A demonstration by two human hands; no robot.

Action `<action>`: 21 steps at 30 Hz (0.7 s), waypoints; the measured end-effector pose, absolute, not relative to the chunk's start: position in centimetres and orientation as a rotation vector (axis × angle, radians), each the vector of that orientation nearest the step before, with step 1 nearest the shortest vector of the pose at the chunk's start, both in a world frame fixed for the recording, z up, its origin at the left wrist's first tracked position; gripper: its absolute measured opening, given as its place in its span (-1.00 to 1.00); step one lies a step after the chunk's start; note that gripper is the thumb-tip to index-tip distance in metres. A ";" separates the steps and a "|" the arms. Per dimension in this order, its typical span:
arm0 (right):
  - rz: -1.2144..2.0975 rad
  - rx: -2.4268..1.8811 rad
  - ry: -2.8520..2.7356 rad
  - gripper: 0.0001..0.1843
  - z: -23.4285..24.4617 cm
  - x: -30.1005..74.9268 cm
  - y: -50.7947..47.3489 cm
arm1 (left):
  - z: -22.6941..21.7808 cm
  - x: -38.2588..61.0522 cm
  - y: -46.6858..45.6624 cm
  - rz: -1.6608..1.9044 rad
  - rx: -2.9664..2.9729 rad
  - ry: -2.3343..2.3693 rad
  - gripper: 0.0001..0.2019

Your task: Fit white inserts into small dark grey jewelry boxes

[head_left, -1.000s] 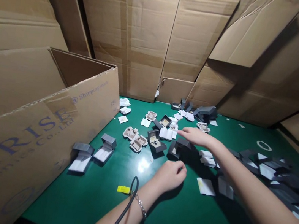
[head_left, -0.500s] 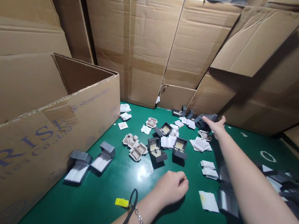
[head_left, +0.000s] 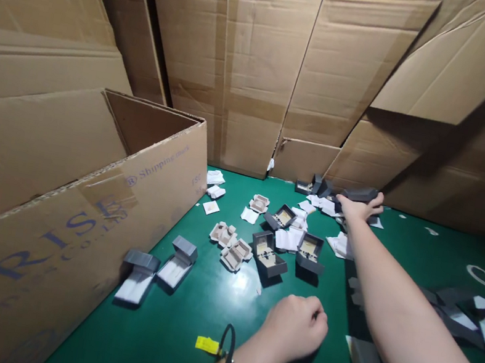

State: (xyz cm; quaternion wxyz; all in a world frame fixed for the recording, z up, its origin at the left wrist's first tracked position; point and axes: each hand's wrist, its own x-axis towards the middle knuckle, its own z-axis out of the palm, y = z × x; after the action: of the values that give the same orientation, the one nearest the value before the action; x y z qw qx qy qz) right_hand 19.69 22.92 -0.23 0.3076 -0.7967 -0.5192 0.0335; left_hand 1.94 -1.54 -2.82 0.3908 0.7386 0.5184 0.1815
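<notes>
My right hand reaches to the far side of the table, thumb and fingers spread around a dark grey box. The hand partly hides that box. Closer to me, my left hand rests on the green table as a loose fist, with nothing visible in it. In front of it lie open dark grey jewellery boxes with pale inserts, another such box and one farther back. White paper pieces lie among them.
A large shipping carton takes up the left side. Two open boxes with white linings stand by it. Cardboard inserts lie mid-table. Dark and white pieces lie at right, and cardboard walls close off the back.
The view has shifted, so most things appear farther right. My right hand has closed in around the dark grey box at the back. My left fist keeps its place on the table.
</notes>
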 end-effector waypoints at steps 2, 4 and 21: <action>0.089 -2.054 -1.120 -0.08 -0.5 19.4 23.2 | -2.8 1.9 -1.5 0.455 1.877 1.317 -0.68; 0.122 -2.006 -0.977 -0.08 -0.6 19.3 23.6 | -2.8 1.9 -1.5 0.446 1.880 1.315 -0.68; -0.009 -1.960 -1.143 -0.15 5.1 17.9 19.3 | -3.1 1.8 -1.3 0.527 1.949 1.321 -0.69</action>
State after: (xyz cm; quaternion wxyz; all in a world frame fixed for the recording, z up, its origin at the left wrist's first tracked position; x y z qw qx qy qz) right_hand 17.91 19.32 5.07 0.4229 -0.7828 -0.4564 -0.0035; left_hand 1.85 -1.28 -3.07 0.3565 0.7547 0.5115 0.2040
